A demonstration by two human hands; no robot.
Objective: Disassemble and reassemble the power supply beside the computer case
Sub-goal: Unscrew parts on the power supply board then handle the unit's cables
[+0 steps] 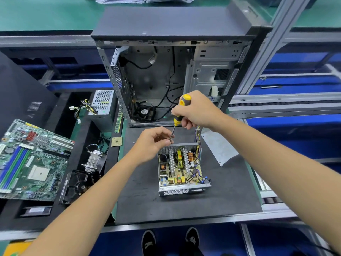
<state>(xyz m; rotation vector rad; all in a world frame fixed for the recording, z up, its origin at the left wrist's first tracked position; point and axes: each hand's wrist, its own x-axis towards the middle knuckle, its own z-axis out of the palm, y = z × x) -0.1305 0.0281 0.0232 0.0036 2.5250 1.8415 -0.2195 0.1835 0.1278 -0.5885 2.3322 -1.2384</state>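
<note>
Closest to the camera are a pair of black shoes [170,241] down on the blue floor, right under the bench edge. On the bench there's a dark foam mat [140,196], and the power supply [181,169] sits on it with the lid off, so the board, coils and heatsinks are all exposed. It's just in front of the open side of the computer case [166,71]. A bare metal cover plate [219,148] lies on the mat just right of the supply, partly hidden under the right forearm.

The left hand [153,143] is at the supply's far wall, fingers curled in, fingertips pinching the lower part of the screwdriver's shaft right above that edge. The right hand [197,109] is higher up, fist wrapped around the yellow-and-black handle of the screwdriver [178,117], which tilts down to the left with its tip at the far rim of the supply.

Off to the left: a motherboard [33,161], a finned heatsink [93,159], a black fan [79,185], and a CPU chip [116,141] lying flat near the mat's corner. Further back, a second closed power supply [102,106] with its wire bundle stands just left of the case, and a RAM stick [118,122] lies between them.
</note>
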